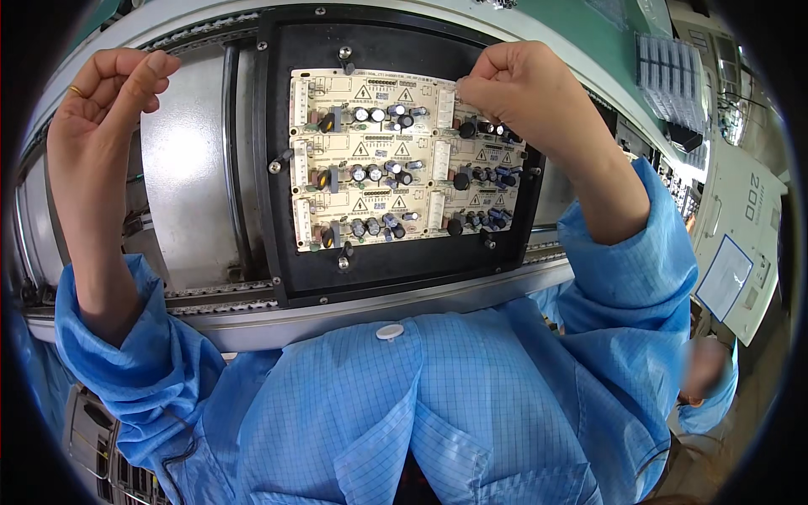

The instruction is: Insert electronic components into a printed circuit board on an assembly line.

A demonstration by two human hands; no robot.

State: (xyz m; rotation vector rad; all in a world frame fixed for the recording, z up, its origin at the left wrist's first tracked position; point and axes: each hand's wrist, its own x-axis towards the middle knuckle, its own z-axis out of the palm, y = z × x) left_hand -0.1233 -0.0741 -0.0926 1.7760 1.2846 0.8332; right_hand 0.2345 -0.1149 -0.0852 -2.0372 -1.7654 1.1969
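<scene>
A cream circuit board panel [364, 152] lies in a black carrier frame [379, 276]. It bears rows of capacitors, white connectors and printed warning triangles. My right hand [526, 97] is over the panel's far right corner, fingers pinched beside a white connector [445, 103]; whatever is between the fingertips is hidden. Off to the left of the carrier, my left hand [97, 126] is raised above the conveyor, apart from the board. Its thumb presses against curled fingers, and I cannot make out anything in them. A ring circles one finger of that hand.
The carrier sits on a conveyor between two chain rails [223, 305]. A dark crossbar [234, 160] runs left of it. Stacked clear plastic trays [671, 80] stand on the green surface at far right. A pale machine cabinet [745, 240] and another person's blue sleeve [711, 408] are at right.
</scene>
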